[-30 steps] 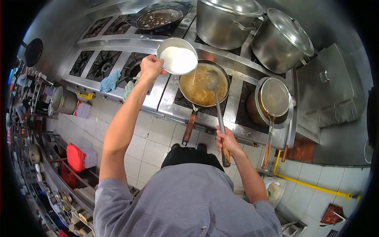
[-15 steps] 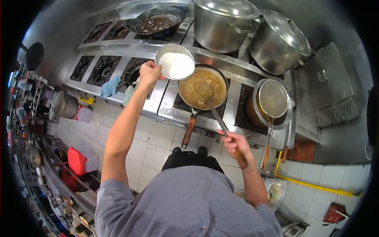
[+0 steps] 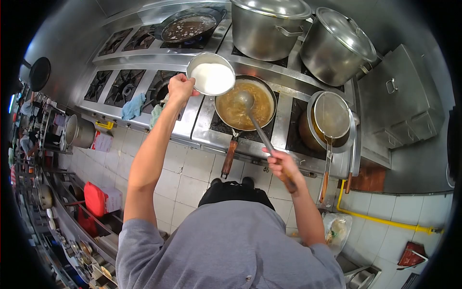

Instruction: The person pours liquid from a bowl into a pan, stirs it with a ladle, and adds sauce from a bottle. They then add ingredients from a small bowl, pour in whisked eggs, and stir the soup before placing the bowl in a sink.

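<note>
My left hand (image 3: 182, 88) pinches the rim of a round metal bowl (image 3: 194, 64) with white liquid (image 3: 211, 78) inside. The bowl is tilted slightly, just above and left of a frying pan (image 3: 274, 111). In the pan lies a brown, soupy liquid (image 3: 233, 113) with pale shreds. My right hand (image 3: 284, 168) is closed round the wooden handle of a ladle (image 3: 260, 131). The ladle's head is in the pan, partly in the liquid. Toward me points the pan's wooden handle (image 3: 229, 159), which neither hand touches.
Two large lidded stockpots (image 3: 262, 36) stand behind the pan. A wok (image 3: 190, 29) of brownish liquid sits at the back left. On the right, a strainer (image 3: 332, 115) rests over a pot. Cloths (image 3: 133, 107) hang at the stove's front edge. A yellow pipe (image 3: 380, 220) runs low on the right.
The ladle's head has moved toward the back of the pan and shows more above the liquid. My left hand still holds the bowl in nearly the same place.
</note>
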Demonstrator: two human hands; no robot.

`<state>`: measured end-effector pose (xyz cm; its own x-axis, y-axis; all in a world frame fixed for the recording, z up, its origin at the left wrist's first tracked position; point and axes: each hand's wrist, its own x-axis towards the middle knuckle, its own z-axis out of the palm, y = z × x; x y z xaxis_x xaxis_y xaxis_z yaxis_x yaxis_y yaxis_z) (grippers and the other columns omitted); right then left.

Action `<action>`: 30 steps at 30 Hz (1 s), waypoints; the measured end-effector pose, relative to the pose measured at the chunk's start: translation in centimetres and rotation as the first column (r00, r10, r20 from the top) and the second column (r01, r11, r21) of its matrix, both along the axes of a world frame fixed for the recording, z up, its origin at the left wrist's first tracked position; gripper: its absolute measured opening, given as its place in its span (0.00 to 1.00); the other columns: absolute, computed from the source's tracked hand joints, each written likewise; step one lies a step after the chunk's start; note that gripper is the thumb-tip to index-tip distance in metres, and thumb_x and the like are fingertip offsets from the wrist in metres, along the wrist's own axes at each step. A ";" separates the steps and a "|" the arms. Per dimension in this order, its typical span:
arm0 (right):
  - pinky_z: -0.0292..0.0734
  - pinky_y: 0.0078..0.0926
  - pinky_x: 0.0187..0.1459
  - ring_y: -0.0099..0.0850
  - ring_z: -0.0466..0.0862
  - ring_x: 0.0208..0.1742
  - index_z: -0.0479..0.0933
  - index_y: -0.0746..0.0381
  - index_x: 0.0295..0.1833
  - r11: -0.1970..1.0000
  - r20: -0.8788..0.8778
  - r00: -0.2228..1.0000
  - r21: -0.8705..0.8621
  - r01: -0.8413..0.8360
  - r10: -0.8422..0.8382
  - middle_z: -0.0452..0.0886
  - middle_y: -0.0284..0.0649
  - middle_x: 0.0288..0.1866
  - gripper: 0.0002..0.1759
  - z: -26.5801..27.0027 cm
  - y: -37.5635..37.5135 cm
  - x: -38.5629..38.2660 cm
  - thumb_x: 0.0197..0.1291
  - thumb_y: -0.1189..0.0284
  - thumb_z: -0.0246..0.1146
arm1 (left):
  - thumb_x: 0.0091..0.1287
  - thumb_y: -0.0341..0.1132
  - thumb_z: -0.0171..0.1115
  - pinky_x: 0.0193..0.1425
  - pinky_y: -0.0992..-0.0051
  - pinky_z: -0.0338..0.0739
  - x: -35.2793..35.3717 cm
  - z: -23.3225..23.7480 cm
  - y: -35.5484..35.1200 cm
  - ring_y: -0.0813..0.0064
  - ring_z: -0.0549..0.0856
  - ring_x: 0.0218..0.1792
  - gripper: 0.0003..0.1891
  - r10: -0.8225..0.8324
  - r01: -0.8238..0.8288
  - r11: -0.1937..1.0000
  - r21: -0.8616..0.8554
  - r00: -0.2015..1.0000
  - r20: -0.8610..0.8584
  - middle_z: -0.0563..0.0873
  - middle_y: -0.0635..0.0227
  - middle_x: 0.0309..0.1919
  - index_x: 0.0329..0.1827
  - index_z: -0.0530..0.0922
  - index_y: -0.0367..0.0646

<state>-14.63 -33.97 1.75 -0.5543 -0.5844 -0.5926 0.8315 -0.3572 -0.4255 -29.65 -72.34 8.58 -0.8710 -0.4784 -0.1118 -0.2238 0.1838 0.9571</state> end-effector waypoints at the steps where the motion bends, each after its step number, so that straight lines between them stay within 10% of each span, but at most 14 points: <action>1: 0.59 0.17 0.13 0.15 0.63 0.17 0.65 0.62 0.64 0.968 -0.143 0.988 0.251 -0.013 0.050 0.64 0.27 0.26 0.21 -0.4 -1.7 0.7 0.72 0.64 0.50 | 0.57 0.27 0.62 0.21 0.74 0.82 0.0 0.1 0.0 0.75 0.82 0.17 0.14 0.004 -0.004 1.000 0.007 1.000 0.002 0.79 0.65 0.22 0.18 0.66 0.38; 2: 0.60 0.18 0.14 0.16 0.64 0.17 0.66 0.62 0.64 0.875 -0.267 0.954 0.485 0.012 0.135 0.64 0.28 0.26 0.21 -0.5 -2.7 1.3 0.72 0.63 0.50 | 0.57 0.27 0.62 0.21 0.74 0.82 0.0 0.2 0.1 0.75 0.82 0.17 0.14 0.002 -0.002 1.000 0.004 1.000 0.002 0.79 0.65 0.22 0.18 0.66 0.38; 4: 0.63 0.20 0.14 0.17 0.65 0.17 0.66 0.61 0.64 0.940 -0.133 0.991 0.340 0.022 0.025 0.65 0.28 0.26 0.20 1.1 -2.6 2.5 0.72 0.64 0.50 | 0.57 0.27 0.62 0.22 0.74 0.82 0.4 0.7 0.2 0.75 0.82 0.18 0.14 0.007 -0.007 1.000 -0.003 1.000 0.003 0.78 0.65 0.22 0.18 0.66 0.38; 10: 0.64 0.21 0.16 0.18 0.68 0.18 0.65 0.62 0.64 0.904 0.275 0.961 -0.410 0.120 -0.003 0.66 0.30 0.27 0.20 0.1 1.1 -0.9 0.72 0.65 0.49 | 0.57 0.27 0.62 0.22 0.74 0.83 0.0 0.1 -0.1 0.75 0.82 0.18 0.14 -0.003 0.003 1.000 0.004 1.000 -0.001 0.78 0.66 0.21 0.18 0.66 0.38; 14: 0.63 0.21 0.16 0.18 0.66 0.18 0.66 0.58 0.64 0.848 -0.260 0.951 0.530 -0.005 0.168 0.66 0.28 0.26 0.19 -0.6 -3.1 2.1 0.71 0.64 0.51 | 0.56 0.26 0.62 0.21 0.74 0.83 0.1 0.3 -0.1 0.77 0.81 0.17 0.14 -0.006 0.006 1.000 -0.001 1.000 -0.003 0.77 0.66 0.21 0.18 0.66 0.38; 21: 0.59 0.14 0.15 0.15 0.63 0.18 0.65 0.63 0.65 0.957 0.156 0.988 -0.281 0.065 -0.021 0.65 0.28 0.27 0.21 0.3 0.9 0.2 0.72 0.65 0.50 | 0.57 0.26 0.61 0.22 0.74 0.83 0.5 0.8 0.6 0.77 0.81 0.17 0.12 -0.001 0.001 0.999 -0.038 1.000 0.001 0.78 0.65 0.21 0.18 0.67 0.37; 24: 0.62 0.18 0.15 0.18 0.65 0.17 0.65 0.60 0.65 0.921 -0.235 0.968 0.389 0.016 0.083 0.65 0.29 0.26 0.20 -0.8 -2.4 1.6 0.71 0.64 0.51 | 0.56 0.27 0.62 0.21 0.74 0.83 0.0 -0.2 0.1 0.77 0.81 0.17 0.14 -0.005 0.005 0.999 -0.049 1.000 0.000 0.78 0.66 0.21 0.17 0.67 0.38; 27: 0.63 0.21 0.16 0.19 0.65 0.17 0.66 0.58 0.63 0.951 -0.052 0.999 0.309 0.012 0.004 0.66 0.29 0.25 0.19 2.5 -2.8 3.3 0.71 0.64 0.51 | 0.56 0.27 0.62 0.21 0.74 0.83 0.5 0.6 0.3 0.77 0.81 0.17 0.14 0.000 0.001 0.997 -0.083 1.000 0.010 0.78 0.65 0.21 0.17 0.67 0.37; 30: 0.62 0.20 0.15 0.18 0.66 0.17 0.66 0.58 0.65 0.978 0.200 0.980 -0.202 0.058 -0.017 0.66 0.29 0.25 0.20 1.7 0.8 1.0 0.71 0.64 0.51 | 0.56 0.28 0.63 0.21 0.74 0.83 0.6 0.5 0.6 0.76 0.82 0.18 0.14 0.004 -0.004 0.997 -0.076 1.000 0.003 0.78 0.64 0.21 0.17 0.67 0.37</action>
